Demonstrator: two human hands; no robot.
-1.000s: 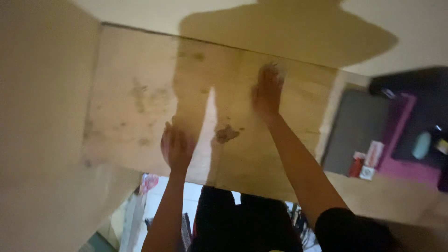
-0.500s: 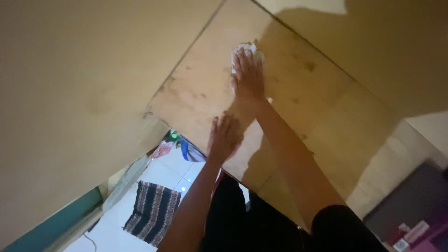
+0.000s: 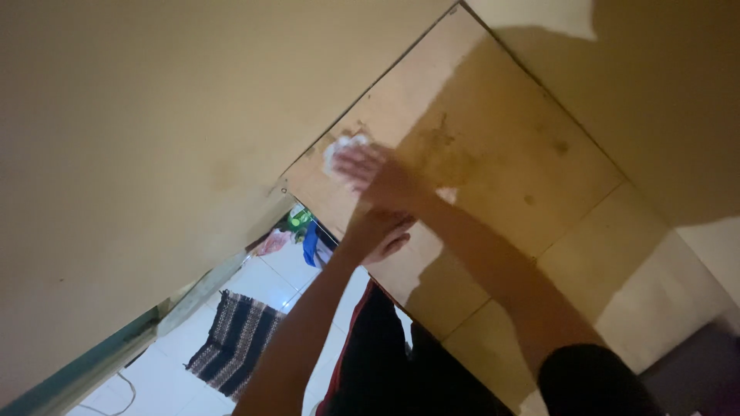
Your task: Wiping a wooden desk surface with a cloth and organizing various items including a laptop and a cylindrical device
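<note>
While the pale yellow wall (image 3: 139, 115) fills most of the view, smooth and matt with a few faint smudges, a flat wooden board (image 3: 493, 154) runs slantwise across the upper right, its tan plywood face marked with brownish stains and thin seams between panels. Compared with half a second ago, the board's near corner has swung toward the middle of the view and more of its stained face shows. A large soft shadow lies across the board and the wall beyond it.

Below the board's edge a white tiled floor (image 3: 162, 370) shows, glossy and bright. On it lies a dark striped woven mat (image 3: 231, 343) with a fringed end; it sits further left than before. Past the board's corner a small heap of blue, green and pink things (image 3: 297, 231) is too blurred to name.

Right hand (image 3: 378, 173) lies flat on the board close to its near corner, fingers spread, pressing a small crumpled white cloth (image 3: 339, 146) against the wood; its grip is open and flat over the cloth, not closed round it. Earlier that hand and the cloth were higher up the board's face, and they have since slid down toward the corner. Left hand (image 3: 379, 235) braces the board's lower edge just beneath the right wrist, fingers loosely curled on the rim, much where it was earlier.
</note>
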